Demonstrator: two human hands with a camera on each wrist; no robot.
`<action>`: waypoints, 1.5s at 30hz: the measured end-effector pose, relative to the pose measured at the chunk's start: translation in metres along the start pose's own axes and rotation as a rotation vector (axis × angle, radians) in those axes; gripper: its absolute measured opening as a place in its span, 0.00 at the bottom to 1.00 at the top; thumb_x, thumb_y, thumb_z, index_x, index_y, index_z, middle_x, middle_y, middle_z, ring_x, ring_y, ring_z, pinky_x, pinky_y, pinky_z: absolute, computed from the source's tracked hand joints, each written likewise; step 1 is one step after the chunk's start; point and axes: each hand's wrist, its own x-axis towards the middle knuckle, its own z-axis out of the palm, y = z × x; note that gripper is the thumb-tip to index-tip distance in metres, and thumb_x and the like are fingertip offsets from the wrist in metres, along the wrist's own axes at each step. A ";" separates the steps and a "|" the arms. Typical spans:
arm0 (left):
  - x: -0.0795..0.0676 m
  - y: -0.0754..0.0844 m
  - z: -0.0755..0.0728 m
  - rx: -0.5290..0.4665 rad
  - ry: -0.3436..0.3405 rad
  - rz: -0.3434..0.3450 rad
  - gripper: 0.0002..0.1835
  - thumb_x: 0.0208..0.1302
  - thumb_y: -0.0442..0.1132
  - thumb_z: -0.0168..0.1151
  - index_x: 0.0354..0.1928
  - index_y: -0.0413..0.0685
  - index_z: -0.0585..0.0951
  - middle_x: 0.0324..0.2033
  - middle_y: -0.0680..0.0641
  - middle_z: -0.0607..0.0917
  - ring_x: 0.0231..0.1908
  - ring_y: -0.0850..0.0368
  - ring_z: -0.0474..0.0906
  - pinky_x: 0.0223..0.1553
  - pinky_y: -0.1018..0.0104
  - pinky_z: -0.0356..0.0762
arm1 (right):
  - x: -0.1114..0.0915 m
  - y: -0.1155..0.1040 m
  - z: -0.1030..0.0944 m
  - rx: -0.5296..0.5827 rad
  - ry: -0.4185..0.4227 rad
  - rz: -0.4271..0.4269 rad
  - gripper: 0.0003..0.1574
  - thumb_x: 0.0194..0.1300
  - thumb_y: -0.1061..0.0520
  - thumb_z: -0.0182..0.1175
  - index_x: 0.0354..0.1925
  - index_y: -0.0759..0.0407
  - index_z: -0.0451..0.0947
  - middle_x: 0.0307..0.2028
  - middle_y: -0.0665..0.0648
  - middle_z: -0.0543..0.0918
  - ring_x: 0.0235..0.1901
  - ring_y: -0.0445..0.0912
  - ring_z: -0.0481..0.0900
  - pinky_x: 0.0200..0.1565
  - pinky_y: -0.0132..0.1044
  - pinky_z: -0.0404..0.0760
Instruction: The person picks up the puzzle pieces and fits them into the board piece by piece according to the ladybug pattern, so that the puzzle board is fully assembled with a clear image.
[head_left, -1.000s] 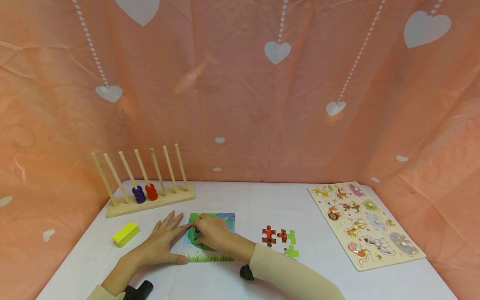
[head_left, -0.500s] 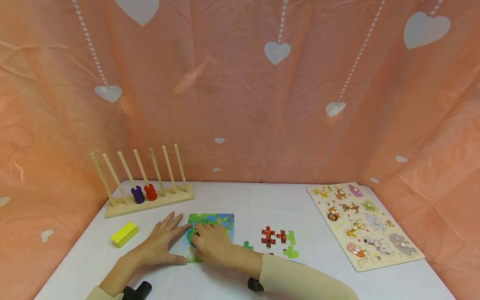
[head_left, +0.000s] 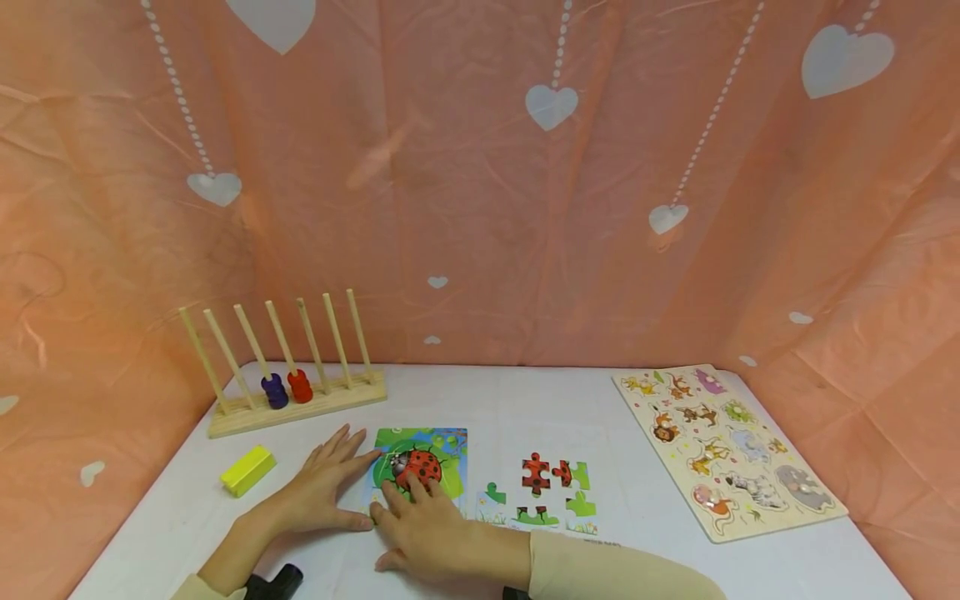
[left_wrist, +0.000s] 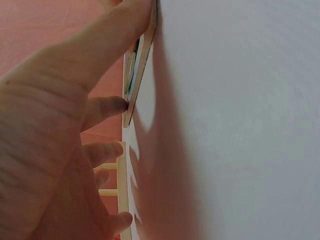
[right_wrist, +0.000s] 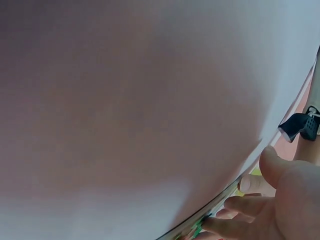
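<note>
Head view: the left hand (head_left: 322, 492) has its fingers spread wide, thumb well apart from the index finger, and holds nothing; its index tip meets the left edge of the puzzle (head_left: 414, 461), its thumb the near left corner. Also widely splayed, the right hand (head_left: 431, 533) lies with its fingertips over the near part of the puzzle, while its thumb sits off to the near side, above the table. The right wrist view catches the fingers side-on at the dim bottom edge, so how many tips truly press down is hard to tell. Square, flat and thin, the puzzle lies on the white table (head_left: 487, 400) between the hands, glossy, printed with a red ladybird on a green leaf. Loose pieces (head_left: 536, 475) with knobbed and notched edges lie just to its right, in red, green and pale prints. Behind on the left stands a pale wooden rack (head_left: 330, 402) of slim round pegs bearing purple beads (head_left: 274, 392) and red beads (head_left: 300, 387); before it lies a yellow block (head_left: 248, 472). An animal board (head_left: 682, 475) lies far right. The left forearm slants in from the near left; the right one reaches leftward, palm down.
</note>
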 end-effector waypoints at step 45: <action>0.001 -0.003 0.004 -0.016 -0.007 0.024 0.52 0.48 0.68 0.72 0.69 0.41 0.72 0.73 0.32 0.60 0.72 0.24 0.43 0.60 0.19 0.45 | 0.011 0.037 -0.006 0.123 -0.001 -0.020 0.42 0.73 0.31 0.46 0.76 0.47 0.60 0.76 0.51 0.58 0.72 0.48 0.60 0.66 0.55 0.67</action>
